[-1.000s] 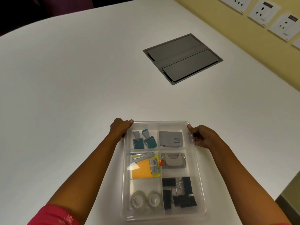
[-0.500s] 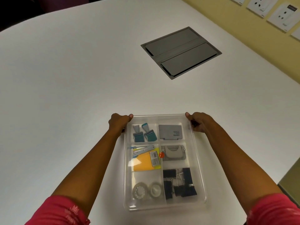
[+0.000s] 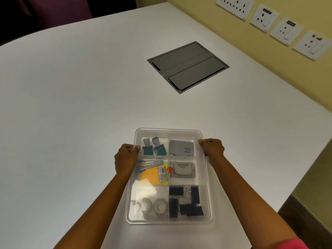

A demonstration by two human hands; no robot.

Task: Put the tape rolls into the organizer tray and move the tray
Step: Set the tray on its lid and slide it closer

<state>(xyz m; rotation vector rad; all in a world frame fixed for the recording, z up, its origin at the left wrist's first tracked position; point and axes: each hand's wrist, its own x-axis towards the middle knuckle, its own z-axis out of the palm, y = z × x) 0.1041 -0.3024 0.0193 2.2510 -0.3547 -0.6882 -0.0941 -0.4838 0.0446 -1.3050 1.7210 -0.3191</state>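
Your left hand (image 3: 125, 158) is closed on the left rim of the clear organizer tray (image 3: 168, 130), thumb hooked over the edge near the far corner. The tray sits on the white desk (image 3: 71, 105), close to you. Inside it, going left to right: the near-left compartment holds the two tape rolls (image 3: 153, 205), side by side and somewhat blurred; above them lie an orange pad (image 3: 150, 177) and some blue-tipped metal clips (image 3: 150, 163), and in the far-left compartment two teal stampers (image 3: 154, 147). The right column carries black binder clips (image 3: 185, 202) nearest you, a grey hole punch (image 3: 182, 169) in the middle and a grey ink pad (image 3: 181, 148) at the far end. Your right hand (image 3: 212, 147) grips the right rim, opposite the left one. Well beyond the tray, to the right, a grey cable hatch (image 3: 187, 66) is set flush into the desk. Between tray and hatch the desk is bare. Wall sockets (image 3: 262, 16) line the yellow wall at far right.
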